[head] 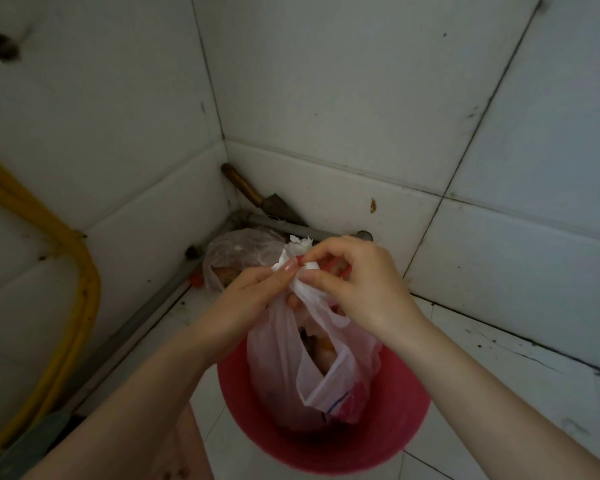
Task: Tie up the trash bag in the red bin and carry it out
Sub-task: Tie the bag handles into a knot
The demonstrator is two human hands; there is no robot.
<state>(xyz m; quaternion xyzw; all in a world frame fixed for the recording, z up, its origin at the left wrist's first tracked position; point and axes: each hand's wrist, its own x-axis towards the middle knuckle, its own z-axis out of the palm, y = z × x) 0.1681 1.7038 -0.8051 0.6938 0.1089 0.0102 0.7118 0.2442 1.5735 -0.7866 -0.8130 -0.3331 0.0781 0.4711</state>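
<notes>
I see both hands raised over the red bin (388, 441), which stands on the tiled floor (499, 393) near the corner where two tiled walls (361, 81) meet. The trash bag (291, 368) is a thin, translucent white bag; its lower body sits inside the bin and its upper part is drawn up above the rim. Food scraps show through the side opening of the bag.

The left hand (246, 296) is closed on one gathered handle of the bag, thumb and forefinger pinched on the twisted plastic. The right hand (364, 282) is closed on the other handle, fingers curled, fingertips pressing the plastic just beside the left thumb. The two hands touch at the gathered top of the bag. I cannot tell whether a knot is formed there.

Behind the hands, a second bag (236, 251) with contents lies on the floor in the corner. A trowel (257, 195) with a wooden handle leans in the corner, above a grey pipe (281, 223) running along the wall base. A yellow hose (73, 271) curves down the left wall.
</notes>
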